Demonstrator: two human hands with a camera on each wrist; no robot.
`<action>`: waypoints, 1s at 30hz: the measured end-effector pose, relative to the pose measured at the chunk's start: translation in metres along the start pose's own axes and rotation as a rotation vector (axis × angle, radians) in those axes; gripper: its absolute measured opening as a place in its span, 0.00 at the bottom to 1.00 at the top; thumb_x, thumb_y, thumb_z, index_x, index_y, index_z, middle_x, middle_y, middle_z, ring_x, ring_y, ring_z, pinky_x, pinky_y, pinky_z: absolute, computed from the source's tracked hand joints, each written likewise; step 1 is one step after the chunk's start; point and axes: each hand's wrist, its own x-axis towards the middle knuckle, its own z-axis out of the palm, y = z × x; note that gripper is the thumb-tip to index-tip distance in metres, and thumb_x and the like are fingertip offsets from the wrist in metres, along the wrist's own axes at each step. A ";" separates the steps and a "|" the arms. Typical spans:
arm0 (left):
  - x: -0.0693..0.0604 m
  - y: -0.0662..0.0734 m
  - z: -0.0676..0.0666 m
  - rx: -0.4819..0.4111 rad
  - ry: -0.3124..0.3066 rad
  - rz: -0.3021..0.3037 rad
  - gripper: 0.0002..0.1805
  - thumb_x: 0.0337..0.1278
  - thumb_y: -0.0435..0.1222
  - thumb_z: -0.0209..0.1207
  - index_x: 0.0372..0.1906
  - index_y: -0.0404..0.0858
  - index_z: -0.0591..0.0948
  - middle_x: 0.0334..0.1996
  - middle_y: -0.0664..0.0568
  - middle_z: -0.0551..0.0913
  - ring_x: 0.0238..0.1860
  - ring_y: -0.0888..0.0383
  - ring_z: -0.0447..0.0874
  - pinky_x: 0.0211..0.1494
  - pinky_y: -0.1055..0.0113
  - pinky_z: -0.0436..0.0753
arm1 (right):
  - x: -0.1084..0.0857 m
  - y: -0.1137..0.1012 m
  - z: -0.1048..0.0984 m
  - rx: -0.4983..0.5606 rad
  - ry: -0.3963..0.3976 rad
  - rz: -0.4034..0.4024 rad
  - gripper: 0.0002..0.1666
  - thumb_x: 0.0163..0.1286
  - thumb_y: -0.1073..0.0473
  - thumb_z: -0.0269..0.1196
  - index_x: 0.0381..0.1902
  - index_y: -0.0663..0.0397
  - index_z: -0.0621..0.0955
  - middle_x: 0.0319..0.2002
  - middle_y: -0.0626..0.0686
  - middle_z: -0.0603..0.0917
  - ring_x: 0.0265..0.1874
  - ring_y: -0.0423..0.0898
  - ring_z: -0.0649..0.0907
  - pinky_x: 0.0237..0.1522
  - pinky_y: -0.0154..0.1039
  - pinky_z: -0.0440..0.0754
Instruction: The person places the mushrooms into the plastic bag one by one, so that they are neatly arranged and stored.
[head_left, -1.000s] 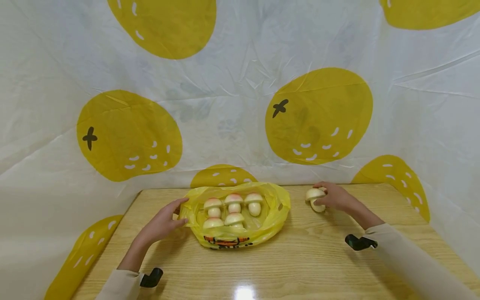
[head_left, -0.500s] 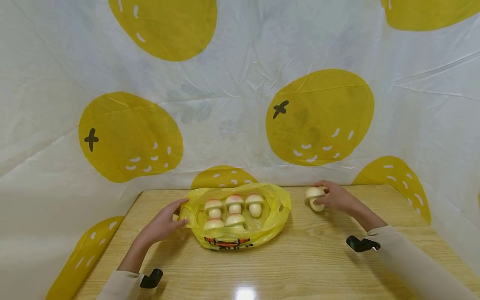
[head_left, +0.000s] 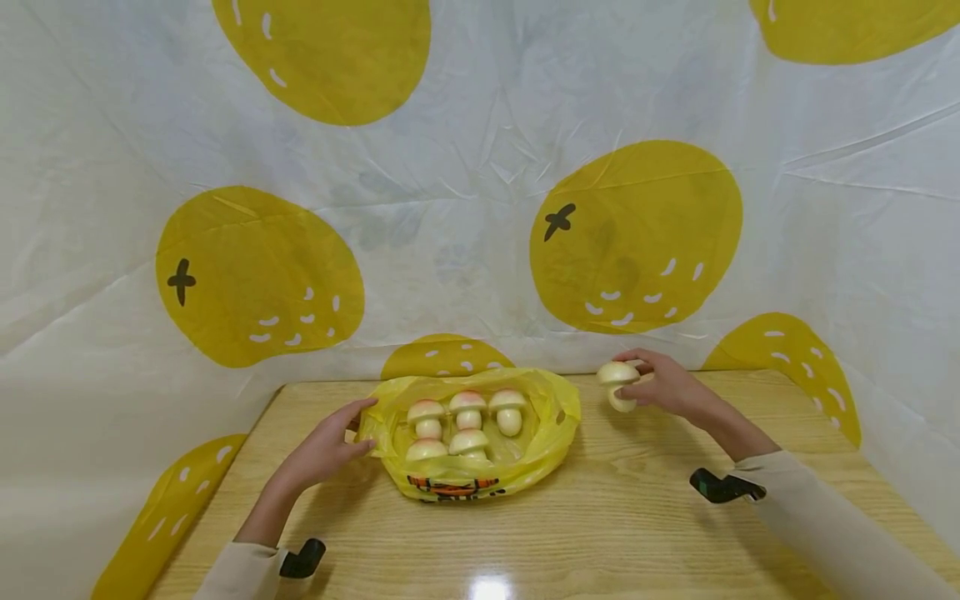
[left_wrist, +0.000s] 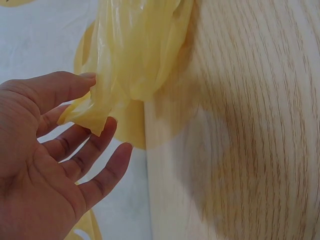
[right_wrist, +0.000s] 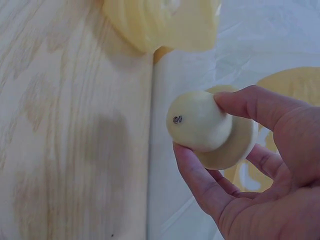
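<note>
My right hand [head_left: 667, 385] grips a smooth, artificial-looking mushroom [head_left: 618, 372] with a cream cap and thick stem, held above the table to the right of the bag. In the right wrist view, thumb and fingers pinch the mushroom [right_wrist: 197, 122], whose stem end bears a small dark mark. A yellow plastic bag [head_left: 536, 467] lies with its mouth spread, and several mushrooms [head_left: 468, 402] with pink-tinged caps are inside. At the bag's left end, my left hand [head_left: 322, 446] holds its edge. The left wrist view has the bag's gathered corner [left_wrist: 95, 112] between thumb and fingers.
The wooden table [head_left: 585, 533] runs back to a white curtain [head_left: 450, 250] printed with large yellow fruit shapes. A black wrist mount [head_left: 303, 557] sits at the left cuff, another black mount [head_left: 726, 486] at the right. Orange and black print marks the bag's front.
My right hand has lifted the mushroom off the table and carried it slightly left towards the bag. My left hand stays at the bag's edge, and the mushrooms inside have not moved.
</note>
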 end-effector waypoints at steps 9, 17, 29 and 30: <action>0.000 0.001 0.000 0.000 -0.003 -0.001 0.38 0.66 0.34 0.66 0.77 0.35 0.63 0.61 0.42 0.78 0.54 0.48 0.79 0.46 0.61 0.81 | 0.001 -0.024 0.004 -0.009 0.023 -0.051 0.38 0.69 0.55 0.70 0.71 0.61 0.69 0.59 0.70 0.74 0.47 0.53 0.83 0.46 0.49 0.86; 0.000 0.002 0.000 0.004 -0.002 0.002 0.38 0.66 0.34 0.66 0.77 0.35 0.63 0.60 0.42 0.78 0.54 0.48 0.79 0.47 0.60 0.81 | 0.003 -0.045 0.011 0.034 0.014 -0.075 0.41 0.68 0.55 0.71 0.73 0.61 0.68 0.59 0.70 0.74 0.45 0.54 0.84 0.48 0.48 0.86; -0.001 0.003 0.000 0.007 -0.001 0.006 0.38 0.66 0.34 0.65 0.77 0.34 0.64 0.61 0.41 0.77 0.54 0.48 0.79 0.46 0.61 0.82 | 0.010 -0.068 0.027 0.072 -0.019 -0.105 0.37 0.67 0.56 0.71 0.70 0.61 0.71 0.58 0.70 0.76 0.45 0.53 0.84 0.48 0.50 0.86; -0.001 0.003 0.000 0.006 0.000 0.007 0.38 0.66 0.34 0.65 0.77 0.34 0.64 0.61 0.41 0.77 0.54 0.47 0.79 0.46 0.61 0.82 | 0.011 -0.070 0.028 0.069 -0.021 -0.110 0.37 0.67 0.56 0.71 0.70 0.61 0.71 0.58 0.70 0.76 0.45 0.52 0.84 0.48 0.50 0.86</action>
